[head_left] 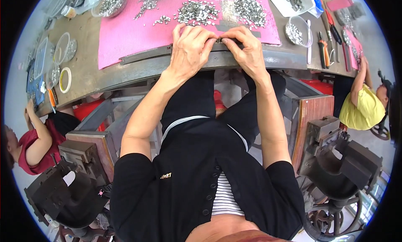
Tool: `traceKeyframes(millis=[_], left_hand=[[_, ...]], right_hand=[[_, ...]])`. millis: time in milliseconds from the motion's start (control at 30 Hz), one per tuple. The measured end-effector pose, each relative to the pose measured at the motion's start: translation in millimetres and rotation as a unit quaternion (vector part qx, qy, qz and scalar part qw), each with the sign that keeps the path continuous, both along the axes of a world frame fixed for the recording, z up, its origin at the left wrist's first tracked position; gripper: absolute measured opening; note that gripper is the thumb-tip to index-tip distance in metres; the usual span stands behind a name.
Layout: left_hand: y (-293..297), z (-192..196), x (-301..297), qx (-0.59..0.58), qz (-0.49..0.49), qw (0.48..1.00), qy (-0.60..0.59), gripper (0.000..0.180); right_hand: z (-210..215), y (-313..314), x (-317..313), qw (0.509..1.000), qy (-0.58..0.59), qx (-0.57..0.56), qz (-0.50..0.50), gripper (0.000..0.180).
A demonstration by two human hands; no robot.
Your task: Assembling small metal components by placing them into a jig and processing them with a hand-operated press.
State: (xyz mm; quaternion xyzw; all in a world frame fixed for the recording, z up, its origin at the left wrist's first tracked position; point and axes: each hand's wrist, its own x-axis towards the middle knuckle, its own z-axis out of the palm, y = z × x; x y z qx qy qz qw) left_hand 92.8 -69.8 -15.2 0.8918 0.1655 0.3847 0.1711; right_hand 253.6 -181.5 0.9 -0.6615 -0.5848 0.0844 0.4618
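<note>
Near the front edge of the desk [86, 74], the left hand [188, 49] and right hand [247, 52] nearly meet, fingers bent around something too small to tell, beside heaps of silvery pieces [197, 12] on a pink mat [119, 43].

Tiny piece [218, 40] between the fingers [226, 41], partly hidden, its shape unclear.

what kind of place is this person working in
Probably a small metalworking or assembly workshop: piles of small silvery pieces on a pink mat, an orange-handled hand tool, and a heavy dark machine at the lower right.
</note>
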Motion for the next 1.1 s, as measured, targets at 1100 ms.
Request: traceKeyframes(millis=[1100], left_hand=[[28, 25, -120, -0.040, 0.148, 0.988, 0.002, 0.028]], right_hand=[[-9, 3, -1, 0.999, 0.017, 0.030, -0.017, 0.016]])
